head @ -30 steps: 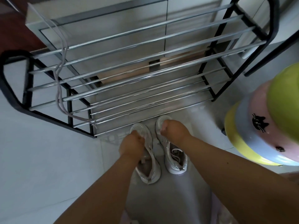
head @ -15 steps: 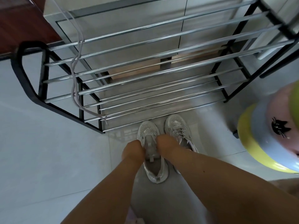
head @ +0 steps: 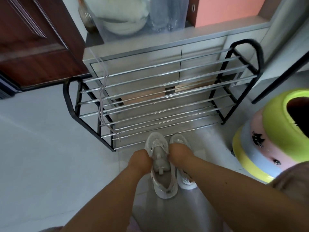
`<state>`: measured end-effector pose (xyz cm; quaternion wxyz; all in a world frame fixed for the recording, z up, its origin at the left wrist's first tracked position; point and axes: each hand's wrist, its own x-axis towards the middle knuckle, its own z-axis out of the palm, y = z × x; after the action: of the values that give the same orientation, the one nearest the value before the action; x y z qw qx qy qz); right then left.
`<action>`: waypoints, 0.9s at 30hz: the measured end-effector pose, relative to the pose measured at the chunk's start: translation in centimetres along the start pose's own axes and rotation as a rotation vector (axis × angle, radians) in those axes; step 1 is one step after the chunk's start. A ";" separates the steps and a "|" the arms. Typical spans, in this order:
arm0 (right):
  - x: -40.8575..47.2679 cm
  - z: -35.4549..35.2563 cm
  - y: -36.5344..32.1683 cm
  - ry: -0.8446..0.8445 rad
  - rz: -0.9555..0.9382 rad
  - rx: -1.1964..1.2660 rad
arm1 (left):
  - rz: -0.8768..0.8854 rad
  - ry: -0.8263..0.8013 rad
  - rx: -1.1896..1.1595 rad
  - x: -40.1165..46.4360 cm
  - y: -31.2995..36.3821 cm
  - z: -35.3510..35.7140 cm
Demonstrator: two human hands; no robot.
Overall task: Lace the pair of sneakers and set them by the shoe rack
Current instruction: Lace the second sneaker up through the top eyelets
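Two pale grey glittery sneakers stand side by side on the floor, toes against the front of the black and chrome shoe rack (head: 167, 91). The left sneaker (head: 164, 185) shows a bare tongue with no lace across it. My left hand (head: 139, 159) grips its left side and my right hand (head: 179, 155) grips its right side, with the fingers curled out of sight. The right sneaker (head: 186, 180) is partly hidden under my right forearm. A loose grey shoelace (head: 101, 99) hangs over the rack's left bars.
A stack of coloured plastic stools (head: 274, 136) stands close on the right. Behind the rack is a grey cabinet (head: 167, 52) with a clear storage box (head: 142, 15) on top. A brown door (head: 33, 39) is at the back left. Pale floor tiles (head: 41, 156) spread to the left.
My right hand left the right sneaker's toe and moved onto the left sneaker. My left hand slid from its toe to its side. The view tilted up, showing the cabinet top.
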<state>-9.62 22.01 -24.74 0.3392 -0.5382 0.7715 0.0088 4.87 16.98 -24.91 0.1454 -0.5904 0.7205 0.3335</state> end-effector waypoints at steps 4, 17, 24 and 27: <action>-3.5 -2.6 -1.2 0.084 -0.048 -0.060 | 0.045 0.067 -0.049 -3.8 1.3 -2.4; -17.2 -11.9 -5.5 0.427 -0.210 0.036 | 0.275 0.453 -0.068 -18.5 4.4 -10.8; -23.3 -12.3 -5.6 0.632 -0.330 0.153 | 0.404 0.659 -0.093 -25.4 4.1 -11.0; -25.3 -11.7 -5.4 0.684 -0.365 0.176 | 0.415 0.755 -0.091 -27.7 4.0 -10.2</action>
<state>-6.33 36.16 -0.33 0.1034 -0.6070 0.7296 -0.2977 10.17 31.58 0.53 -0.2248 -0.5193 0.8112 0.1476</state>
